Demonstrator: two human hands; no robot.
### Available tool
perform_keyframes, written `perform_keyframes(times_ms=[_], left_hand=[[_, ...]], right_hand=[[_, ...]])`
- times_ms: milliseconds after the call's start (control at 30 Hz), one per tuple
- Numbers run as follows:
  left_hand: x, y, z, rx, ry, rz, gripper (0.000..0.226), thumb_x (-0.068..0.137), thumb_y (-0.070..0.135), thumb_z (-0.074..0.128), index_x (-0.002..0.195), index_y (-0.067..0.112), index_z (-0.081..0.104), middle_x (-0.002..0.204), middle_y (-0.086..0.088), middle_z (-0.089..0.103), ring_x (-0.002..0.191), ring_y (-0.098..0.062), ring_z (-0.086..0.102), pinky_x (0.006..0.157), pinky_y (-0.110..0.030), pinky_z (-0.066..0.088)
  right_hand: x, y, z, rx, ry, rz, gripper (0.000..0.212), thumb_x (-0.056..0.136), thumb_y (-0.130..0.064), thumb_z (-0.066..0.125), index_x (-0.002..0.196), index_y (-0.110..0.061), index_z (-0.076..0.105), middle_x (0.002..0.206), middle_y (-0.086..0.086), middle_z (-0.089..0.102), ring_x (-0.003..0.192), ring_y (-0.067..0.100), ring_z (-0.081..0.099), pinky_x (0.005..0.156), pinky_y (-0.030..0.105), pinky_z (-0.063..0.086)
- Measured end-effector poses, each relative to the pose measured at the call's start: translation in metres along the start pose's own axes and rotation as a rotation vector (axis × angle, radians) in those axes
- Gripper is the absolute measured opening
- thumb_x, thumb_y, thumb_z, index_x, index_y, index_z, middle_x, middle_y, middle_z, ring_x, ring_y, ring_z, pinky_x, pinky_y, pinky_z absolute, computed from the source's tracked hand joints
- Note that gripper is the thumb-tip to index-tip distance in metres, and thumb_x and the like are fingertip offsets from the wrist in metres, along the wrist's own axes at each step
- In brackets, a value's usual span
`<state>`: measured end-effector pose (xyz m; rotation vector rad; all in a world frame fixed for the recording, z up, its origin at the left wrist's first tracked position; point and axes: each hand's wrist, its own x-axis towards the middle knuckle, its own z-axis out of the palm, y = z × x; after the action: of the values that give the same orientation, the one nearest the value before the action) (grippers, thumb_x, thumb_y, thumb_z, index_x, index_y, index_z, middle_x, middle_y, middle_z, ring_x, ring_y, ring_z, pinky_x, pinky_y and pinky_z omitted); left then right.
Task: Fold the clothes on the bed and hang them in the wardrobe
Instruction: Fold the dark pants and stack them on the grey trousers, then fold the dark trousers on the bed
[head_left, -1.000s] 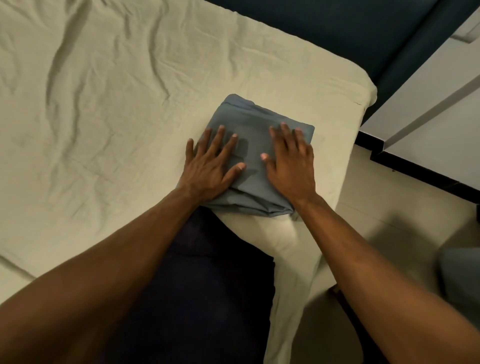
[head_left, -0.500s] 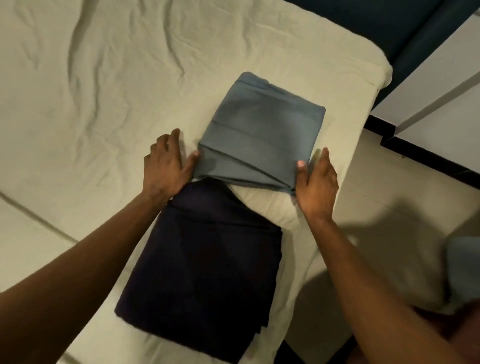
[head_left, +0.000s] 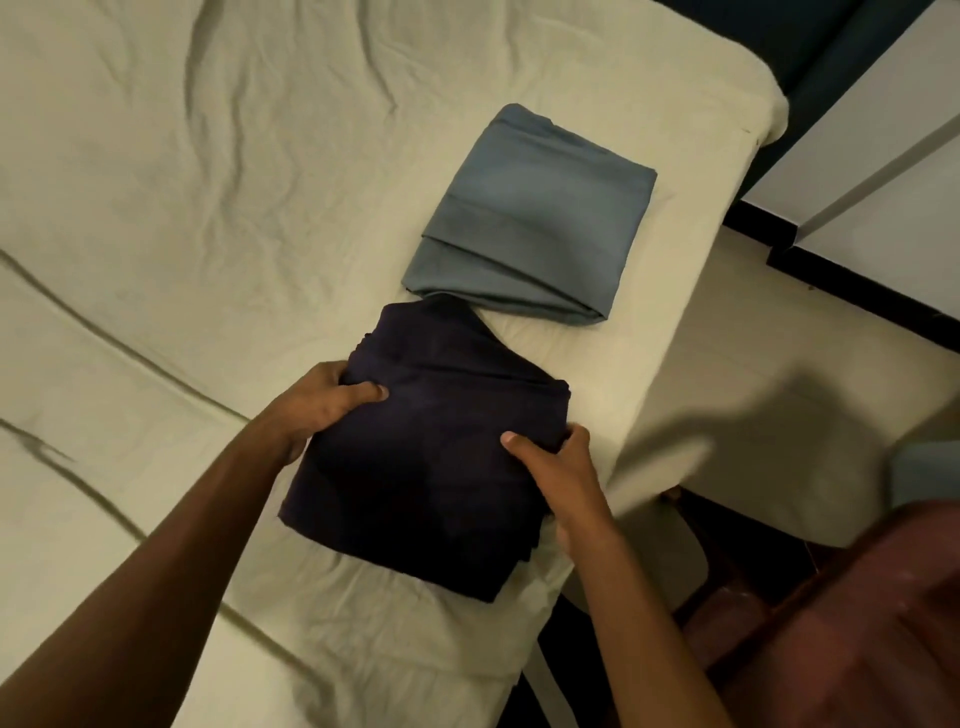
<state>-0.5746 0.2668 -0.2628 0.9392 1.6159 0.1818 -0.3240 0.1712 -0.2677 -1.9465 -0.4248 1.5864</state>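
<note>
Two folded garments lie near the right edge of the bed (head_left: 182, 218), which wears a wrinkled cream sheet. The grey-blue garment (head_left: 535, 223) lies flat farther from me, with no hand on it. Just in front of it is the folded dark navy garment (head_left: 426, 467). My left hand (head_left: 327, 400) grips its left edge, thumb on top and fingers underneath. My right hand (head_left: 561, 467) grips its right edge the same way. The far end of the navy garment looks slightly raised off the sheet.
The bed's right edge drops to a pale floor (head_left: 769, 415). White wardrobe panels (head_left: 883, 171) with a dark base stand at the upper right, and a dark blue wall (head_left: 831, 47) lies behind the bed. A reddish blurred shape (head_left: 841, 623) fills the lower right corner.
Both hands left the grey-blue garment, where they first pressed flat and then touched its sides. They now grip the navy garment's two side edges.
</note>
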Motion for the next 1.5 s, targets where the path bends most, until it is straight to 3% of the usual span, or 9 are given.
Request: perform_keyframes(times_ms=[133, 333, 533, 633, 767, 967, 1233, 1300, 1500], left_hand=[[-0.023, 0.014, -0.001, -0.010, 0.005, 0.107, 0.027, 0.088, 0.017, 0.072, 0.115, 0.015, 0.068, 0.103, -0.004, 0.076, 0.096, -0.024, 0.073, 0.095, -0.046, 0.055], [-0.045, 0.074, -0.010, -0.114, -0.017, 0.205, 0.021, 0.089, 0.010, 0.069, 0.109, 0.009, 0.070, 0.099, -0.010, 0.076, 0.091, -0.026, 0.074, 0.082, -0.038, 0.059], [0.006, 0.158, -0.002, -0.264, -0.063, 0.261, 0.021, 0.088, 0.014, 0.070, 0.107, 0.008, 0.070, 0.101, -0.011, 0.076, 0.090, -0.025, 0.074, 0.078, -0.033, 0.061], [0.045, 0.203, -0.001, -0.291, -0.095, 0.263, 0.031, 0.082, 0.021, 0.076, 0.110, 0.011, 0.071, 0.105, -0.010, 0.076, 0.097, -0.025, 0.073, 0.085, -0.037, 0.059], [0.099, 0.243, -0.003, -0.326, -0.104, 0.243, 0.042, 0.081, 0.029, 0.077, 0.118, 0.011, 0.070, 0.109, -0.008, 0.075, 0.103, -0.023, 0.072, 0.087, -0.035, 0.057], [0.161, 0.200, 0.014, -0.198, -0.044, 0.079, 0.052, 0.079, 0.042, 0.080, 0.119, 0.011, 0.068, 0.111, -0.007, 0.074, 0.105, -0.025, 0.070, 0.094, -0.038, 0.055], [0.170, 0.195, 0.013, -0.162, 0.056, 0.213, 0.044, 0.086, 0.041, 0.075, 0.110, 0.005, 0.069, 0.101, -0.010, 0.075, 0.087, -0.024, 0.073, 0.075, -0.032, 0.061], [0.173, 0.190, 0.014, -0.161, 0.108, 0.232, 0.045, 0.087, 0.044, 0.074, 0.108, 0.005, 0.068, 0.100, -0.013, 0.074, 0.080, -0.023, 0.070, 0.067, -0.030, 0.060], [0.183, 0.183, 0.016, -0.008, 0.245, 0.257, 0.053, 0.083, 0.064, 0.067, 0.092, 0.012, 0.064, 0.093, -0.012, 0.070, 0.091, -0.032, 0.067, 0.083, -0.047, 0.055]], right_hand=[[-0.003, -0.001, -0.009, 0.140, -0.143, 0.073, 0.052, 0.078, -0.019, 0.080, 0.124, -0.021, 0.057, 0.114, -0.002, 0.070, 0.101, 0.017, 0.068, 0.081, 0.035, 0.058], [-0.005, -0.034, -0.034, 0.316, -0.162, -0.004, 0.037, 0.082, -0.009, 0.074, 0.116, -0.020, 0.065, 0.105, 0.000, 0.076, 0.099, 0.020, 0.071, 0.090, 0.040, 0.057], [0.036, -0.126, -0.058, 0.404, -0.050, -0.150, 0.025, 0.084, -0.010, 0.072, 0.107, -0.011, 0.063, 0.099, 0.006, 0.074, 0.087, 0.019, 0.070, 0.070, 0.027, 0.054], [0.068, -0.176, -0.072, 0.346, -0.022, -0.184, 0.027, 0.083, -0.018, 0.074, 0.107, -0.015, 0.061, 0.091, 0.004, 0.071, 0.079, 0.016, 0.067, 0.069, 0.027, 0.053], [0.112, -0.223, -0.081, 0.314, -0.010, -0.196, 0.044, 0.081, -0.024, 0.077, 0.121, -0.010, 0.066, 0.111, 0.006, 0.073, 0.092, 0.018, 0.069, 0.079, 0.032, 0.058], [0.171, -0.211, -0.069, 0.152, -0.033, -0.126, 0.056, 0.079, -0.027, 0.081, 0.127, -0.011, 0.057, 0.117, 0.011, 0.068, 0.095, 0.024, 0.071, 0.066, 0.035, 0.060], [0.177, -0.197, -0.068, 0.182, -0.008, -0.233, 0.050, 0.087, -0.024, 0.076, 0.127, -0.017, 0.048, 0.113, -0.005, 0.062, 0.095, 0.011, 0.066, 0.066, 0.027, 0.057], [0.180, -0.194, -0.064, 0.164, 0.014, -0.273, 0.050, 0.087, -0.024, 0.076, 0.129, -0.018, 0.049, 0.118, -0.004, 0.062, 0.100, 0.012, 0.065, 0.072, 0.028, 0.058], [0.187, -0.180, -0.052, 0.154, 0.132, -0.351, 0.050, 0.089, -0.028, 0.073, 0.131, -0.019, 0.048, 0.127, 0.000, 0.059, 0.113, 0.018, 0.061, 0.099, 0.040, 0.053]])
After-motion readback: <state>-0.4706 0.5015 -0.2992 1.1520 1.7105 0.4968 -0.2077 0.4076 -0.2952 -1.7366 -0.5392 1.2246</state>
